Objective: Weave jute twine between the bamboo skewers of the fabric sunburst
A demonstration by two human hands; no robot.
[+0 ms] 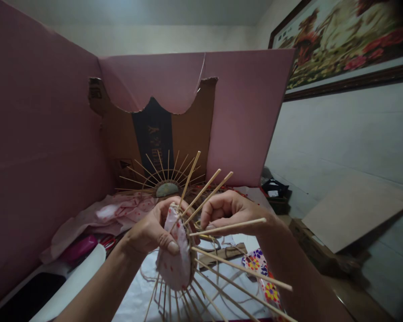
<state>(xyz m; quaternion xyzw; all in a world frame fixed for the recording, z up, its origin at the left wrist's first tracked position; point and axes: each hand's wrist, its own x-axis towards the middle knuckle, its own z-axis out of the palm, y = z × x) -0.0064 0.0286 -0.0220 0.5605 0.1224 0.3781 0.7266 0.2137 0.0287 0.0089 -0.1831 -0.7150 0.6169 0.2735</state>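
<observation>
My left hand grips the upper edge of a round disc covered in pale cloth with red spots, its thumb flat on the cloth. Thin wooden sticks radiate from the disc's rim, several up and right, more downward. The disc is tilted, its cloth face turned left. My right hand is closed in a pinch among the upper right sticks, just behind one stick. What its fingertips hold, if anything, is too small to make out. Loose brown twine trails on the white surface below.
A similar sunburst of sticks leans against a torn cardboard piece at the back. Spotted cloth, a magenta object and a black flat object lie left. Flower-patterned material lies right. Pink panels stand behind.
</observation>
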